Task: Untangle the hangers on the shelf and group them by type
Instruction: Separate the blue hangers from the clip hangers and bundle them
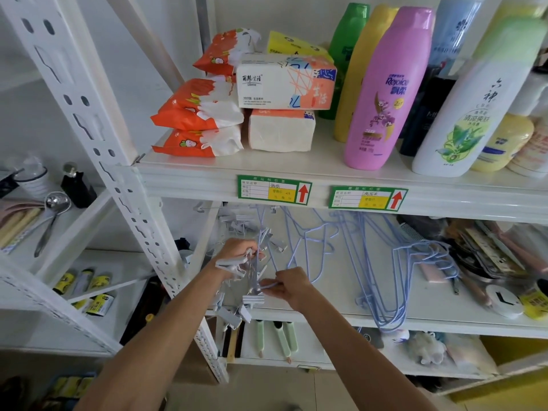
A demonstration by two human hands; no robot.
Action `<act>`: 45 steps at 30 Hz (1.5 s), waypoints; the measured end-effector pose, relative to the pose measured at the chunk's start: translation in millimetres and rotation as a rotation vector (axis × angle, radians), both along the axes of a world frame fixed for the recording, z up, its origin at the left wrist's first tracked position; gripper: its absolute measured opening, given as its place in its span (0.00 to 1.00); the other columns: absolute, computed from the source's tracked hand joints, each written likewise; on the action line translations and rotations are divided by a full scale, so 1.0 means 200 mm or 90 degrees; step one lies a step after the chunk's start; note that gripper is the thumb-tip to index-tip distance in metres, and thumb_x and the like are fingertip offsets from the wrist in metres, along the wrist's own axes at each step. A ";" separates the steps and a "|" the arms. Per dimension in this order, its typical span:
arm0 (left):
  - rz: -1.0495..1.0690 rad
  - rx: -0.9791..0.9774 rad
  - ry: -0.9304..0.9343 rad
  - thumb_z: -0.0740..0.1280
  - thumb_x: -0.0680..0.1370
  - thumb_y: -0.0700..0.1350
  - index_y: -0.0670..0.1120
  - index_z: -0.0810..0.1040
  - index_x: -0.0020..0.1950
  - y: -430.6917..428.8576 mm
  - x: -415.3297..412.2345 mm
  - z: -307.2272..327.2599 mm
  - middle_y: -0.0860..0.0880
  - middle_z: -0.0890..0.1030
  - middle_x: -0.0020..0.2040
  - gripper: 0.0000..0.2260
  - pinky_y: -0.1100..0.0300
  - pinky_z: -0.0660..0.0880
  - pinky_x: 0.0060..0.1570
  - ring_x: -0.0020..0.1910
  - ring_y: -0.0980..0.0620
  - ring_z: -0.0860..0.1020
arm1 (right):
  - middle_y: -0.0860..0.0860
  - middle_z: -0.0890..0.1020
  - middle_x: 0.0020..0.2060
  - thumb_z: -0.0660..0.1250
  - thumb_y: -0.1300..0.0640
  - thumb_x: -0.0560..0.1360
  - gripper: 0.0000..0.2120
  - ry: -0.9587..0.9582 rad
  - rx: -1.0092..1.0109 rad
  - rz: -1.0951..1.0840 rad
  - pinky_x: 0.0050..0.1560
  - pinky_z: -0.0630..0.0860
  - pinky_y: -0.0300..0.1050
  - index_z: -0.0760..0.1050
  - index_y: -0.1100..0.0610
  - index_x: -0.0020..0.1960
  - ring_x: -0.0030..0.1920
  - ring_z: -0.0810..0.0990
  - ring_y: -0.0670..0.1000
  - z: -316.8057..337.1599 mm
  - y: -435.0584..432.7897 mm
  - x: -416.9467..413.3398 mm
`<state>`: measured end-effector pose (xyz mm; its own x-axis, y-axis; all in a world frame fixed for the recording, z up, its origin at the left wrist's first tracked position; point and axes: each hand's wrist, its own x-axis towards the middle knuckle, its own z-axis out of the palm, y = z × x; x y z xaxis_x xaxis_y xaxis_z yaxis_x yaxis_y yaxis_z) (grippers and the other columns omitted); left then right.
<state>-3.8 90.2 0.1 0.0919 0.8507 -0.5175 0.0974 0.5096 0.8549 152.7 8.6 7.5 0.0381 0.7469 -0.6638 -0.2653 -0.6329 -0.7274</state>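
Step in hand: untangling. A bunch of clip hangers (237, 314) is snarled with one blue wire hanger (268, 283). Grouping is part done, by my reading.

Left hand (237, 252): fingers curled tight round the top of the clip bunch. The clips dangle below it, past the front edge of the shelf (430, 323).

Right hand (292, 287): thumb and fingers pinch a bend of the blue wire. It sits just right of and below the left hand, close but apart.

Other blue wire hangers (385, 262) lie flat on the shelf, right of the right hand and well apart from the bunch. More clips (237, 225) lie behind the left hand.

Next move (judgement): hold the bunch steady with the left hand and thread the wire out with the right, not tug it. A hard pull could jam it on a clip. Freed, it belongs with the pile to the right.
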 end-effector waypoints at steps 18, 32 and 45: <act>0.019 -0.001 -0.151 0.69 0.74 0.37 0.33 0.79 0.59 -0.01 -0.01 0.08 0.38 0.83 0.56 0.15 0.45 0.77 0.57 0.56 0.40 0.82 | 0.67 0.83 0.33 0.48 0.69 0.81 0.09 0.009 0.074 -0.178 0.27 0.80 0.47 0.66 0.63 0.52 0.29 0.84 0.61 -0.01 -0.02 0.14; -0.027 0.185 -0.016 0.69 0.76 0.32 0.32 0.82 0.53 -0.06 0.05 0.10 0.42 0.86 0.42 0.07 0.57 0.79 0.38 0.36 0.50 0.85 | 0.56 0.71 0.32 0.47 0.69 0.81 0.14 -0.026 0.097 -0.287 0.19 0.62 0.35 0.67 0.60 0.44 0.23 0.69 0.50 -0.04 -0.02 0.19; 0.022 0.020 -0.223 0.59 0.80 0.29 0.29 0.77 0.52 -0.09 0.08 0.16 0.39 0.84 0.38 0.08 0.56 0.83 0.37 0.32 0.48 0.84 | 0.56 0.71 0.30 0.47 0.65 0.84 0.14 -0.013 0.120 -0.325 0.19 0.62 0.34 0.67 0.59 0.44 0.22 0.67 0.49 -0.07 0.00 0.19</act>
<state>11.4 72.5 31.3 0.2299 0.8717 -0.4328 -0.2210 0.4798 0.8491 190.1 9.5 -6.5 0.4389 0.7358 -0.5158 -0.4899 -0.2853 -0.8238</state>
